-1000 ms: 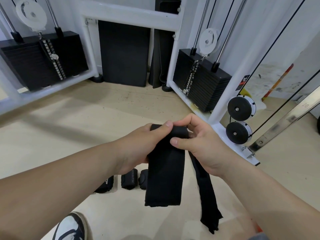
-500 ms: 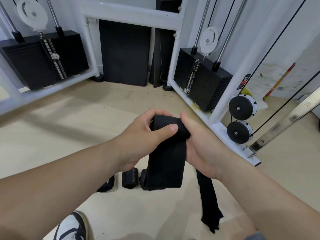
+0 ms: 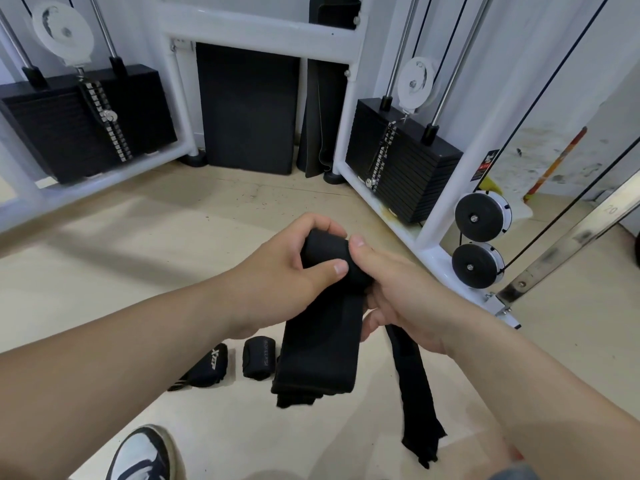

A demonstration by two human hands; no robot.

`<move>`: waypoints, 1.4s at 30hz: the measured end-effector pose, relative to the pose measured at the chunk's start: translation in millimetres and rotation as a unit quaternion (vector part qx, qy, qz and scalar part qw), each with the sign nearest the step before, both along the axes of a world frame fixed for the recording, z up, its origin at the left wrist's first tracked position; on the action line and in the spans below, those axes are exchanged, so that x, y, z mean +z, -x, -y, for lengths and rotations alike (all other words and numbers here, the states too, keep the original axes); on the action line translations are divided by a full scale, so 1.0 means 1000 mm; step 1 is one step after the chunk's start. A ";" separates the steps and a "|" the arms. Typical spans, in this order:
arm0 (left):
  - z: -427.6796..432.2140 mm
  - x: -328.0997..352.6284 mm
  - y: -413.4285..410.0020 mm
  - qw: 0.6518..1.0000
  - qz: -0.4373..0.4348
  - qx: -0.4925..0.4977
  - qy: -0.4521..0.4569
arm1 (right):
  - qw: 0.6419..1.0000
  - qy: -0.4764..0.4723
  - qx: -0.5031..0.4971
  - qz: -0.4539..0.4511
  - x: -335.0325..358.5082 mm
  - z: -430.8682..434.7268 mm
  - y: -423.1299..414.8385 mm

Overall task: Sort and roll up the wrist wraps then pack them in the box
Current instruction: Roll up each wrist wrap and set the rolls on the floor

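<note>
Rolling black wrist wrap [image 3: 320, 348]: left hand [image 3: 287, 271] and right hand [image 3: 398, 289] fingers clamped on roll, tail hanging straight down.

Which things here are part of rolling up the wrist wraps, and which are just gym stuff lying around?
Job: part-rolled wrap, gripped by left hand and right hand; hanging strip; rolled wraps on the floor.
Lying about: weight stacks, black pad, pulleys, shoe.
</note>
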State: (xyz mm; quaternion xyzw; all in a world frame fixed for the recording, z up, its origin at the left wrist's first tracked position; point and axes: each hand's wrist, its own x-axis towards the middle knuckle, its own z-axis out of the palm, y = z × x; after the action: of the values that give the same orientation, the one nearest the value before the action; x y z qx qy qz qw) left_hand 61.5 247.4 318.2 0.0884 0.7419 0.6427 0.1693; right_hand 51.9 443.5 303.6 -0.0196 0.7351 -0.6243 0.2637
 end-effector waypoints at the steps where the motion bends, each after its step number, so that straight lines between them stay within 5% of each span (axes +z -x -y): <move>1: 0.001 0.000 0.001 1.000 0.002 -0.001 0.003 | 1.000 0.006 0.000 -0.002 0.001 -0.002 0.000; 6: 0.003 -0.008 0.006 0.996 0.070 0.048 -0.022 | 0.996 0.058 -0.062 -0.006 0.000 -0.002 -0.002; 11: -0.001 -0.011 0.007 0.974 0.195 -0.027 -0.114 | 0.986 0.119 -0.106 -0.042 -0.007 -0.001 0.000; 18: -0.005 -0.015 0.009 0.982 0.176 0.009 -0.074 | 0.985 0.097 -0.098 -0.099 -0.009 0.006 -0.002; 25: -0.003 -0.011 0.008 0.992 0.086 0.055 -0.071 | 0.982 0.169 -0.083 0.022 0.003 -0.001 0.002; 32: 0.001 -0.015 0.007 0.998 0.049 0.024 -0.039 | 0.994 0.052 -0.012 0.093 -0.001 -0.004 0.001; 42: 0.000 -0.018 0.011 0.984 0.168 0.029 -0.045 | 0.972 0.179 -0.143 0.055 -0.002 0.000 0.000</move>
State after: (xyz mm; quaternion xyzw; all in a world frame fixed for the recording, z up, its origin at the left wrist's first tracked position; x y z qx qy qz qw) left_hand 50.9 247.2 299.8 -0.0346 0.6755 0.6857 0.2687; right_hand 51.9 443.1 301.3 0.0731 0.5914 -0.7768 0.2038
